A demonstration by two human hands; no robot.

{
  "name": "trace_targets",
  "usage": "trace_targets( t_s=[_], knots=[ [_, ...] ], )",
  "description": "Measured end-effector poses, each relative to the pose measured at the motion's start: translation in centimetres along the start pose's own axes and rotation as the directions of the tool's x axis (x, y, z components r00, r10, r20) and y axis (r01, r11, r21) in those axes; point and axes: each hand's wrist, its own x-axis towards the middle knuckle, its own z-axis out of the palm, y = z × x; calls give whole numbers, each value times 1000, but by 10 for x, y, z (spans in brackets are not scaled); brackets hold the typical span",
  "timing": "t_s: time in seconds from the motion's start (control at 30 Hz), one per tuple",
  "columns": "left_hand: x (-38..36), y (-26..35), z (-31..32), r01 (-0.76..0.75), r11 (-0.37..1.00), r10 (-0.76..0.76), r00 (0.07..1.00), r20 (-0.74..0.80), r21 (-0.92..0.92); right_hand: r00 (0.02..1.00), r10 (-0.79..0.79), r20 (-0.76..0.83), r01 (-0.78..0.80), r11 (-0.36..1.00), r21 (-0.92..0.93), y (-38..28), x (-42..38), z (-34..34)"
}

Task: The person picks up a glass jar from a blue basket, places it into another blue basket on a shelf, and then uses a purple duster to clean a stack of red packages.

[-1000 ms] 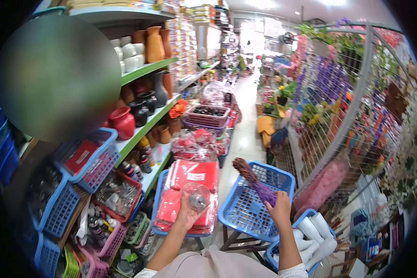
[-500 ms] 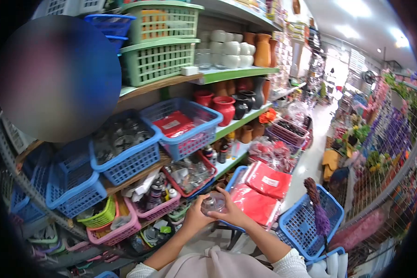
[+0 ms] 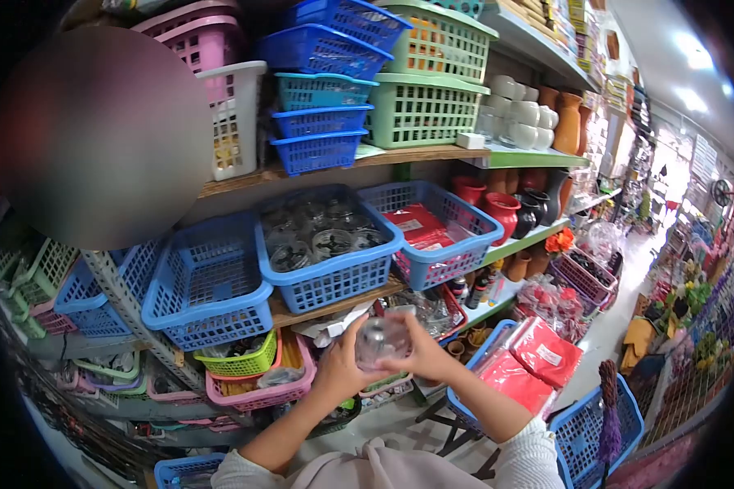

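Between my two hands is a round clear plastic container (image 3: 381,342), small and see-through; what is inside it is too blurred to tell. My left hand (image 3: 340,364) wraps its left side with curled fingers. On the other side, my right hand (image 3: 426,352) grips it, thumb in front and fingers toward the top. Just beyond them on the shelf stands a blue basket (image 3: 333,284) filled with round clear containers (image 3: 333,243) with dark contents. To its right another blue basket (image 3: 453,259) holds red packets (image 3: 414,222).
A mostly bare blue basket (image 3: 212,314) stands left on the shelf. Below are a lime basket (image 3: 240,364) and a pink basket (image 3: 261,399). Red packs (image 3: 546,350) lie right of my hands, near a floor basket (image 3: 583,432). Stacked baskets (image 3: 428,114) and vases (image 3: 501,216) fill the shelves.
My view has swung left, so the shelves appear further right. My hands have risen slightly with the clear container, nearer the basket of round containers. Both hands still hold it.
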Motion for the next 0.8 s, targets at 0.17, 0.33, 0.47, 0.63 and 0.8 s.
trace_targets(
  t_s=[0.17,0.33,0.47,0.63,0.8],
  knots=[
    [40,-14,-59,-94,965,148,967,-210,245,976,-157,-152,164,986,37,-12,76,-23],
    [97,-54,-97,-25,927,158,931,-330,375,979,-25,-202,85,952,293,-20,167,-48],
    [139,-84,-105,143,932,-24,941,-339,333,969,-52,-242,56,998,11,-8,247,-68],
    [152,-113,-97,431,796,-418,899,-130,425,983,-138,-124,75,908,-413,27,333,-73],
    [150,-109,-96,460,791,-434,887,-159,404,963,-203,180,250,922,-297,98,415,-75]
  ],
)
